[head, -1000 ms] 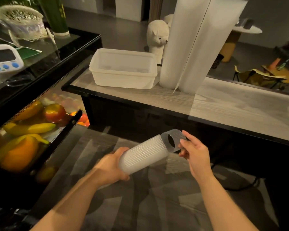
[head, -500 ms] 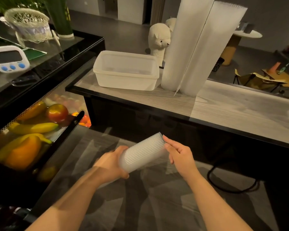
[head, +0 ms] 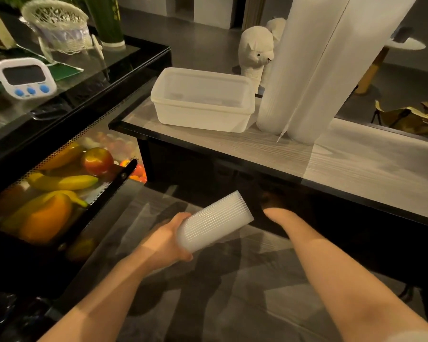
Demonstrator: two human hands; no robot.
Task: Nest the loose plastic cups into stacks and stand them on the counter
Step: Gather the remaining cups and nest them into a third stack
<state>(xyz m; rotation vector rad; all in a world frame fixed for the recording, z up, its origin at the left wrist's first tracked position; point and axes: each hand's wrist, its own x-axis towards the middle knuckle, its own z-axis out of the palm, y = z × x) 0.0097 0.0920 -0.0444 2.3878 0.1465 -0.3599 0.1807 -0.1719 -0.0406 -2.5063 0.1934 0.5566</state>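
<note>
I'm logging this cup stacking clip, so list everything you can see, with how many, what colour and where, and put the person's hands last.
Tall cup stacks: two, translucent white, upright on the counter, right of the tub.
Short cup stack: one, translucent white, held tilted below the counter.
Tub: one, white, on the counter's left end.
Counter: one, pale wood grain with black edge.
Timer: one, white with blue buttons, on the glass case at left.
Lace basket: one, white, far left.
Fruit: several pieces, yellow, orange, red, inside the case.
Plush animal: one, white, on the floor beyond the counter.
Left hand: grips the short stack's base.
Right hand: reaches into shadow under the counter; fingers unclear.
</note>
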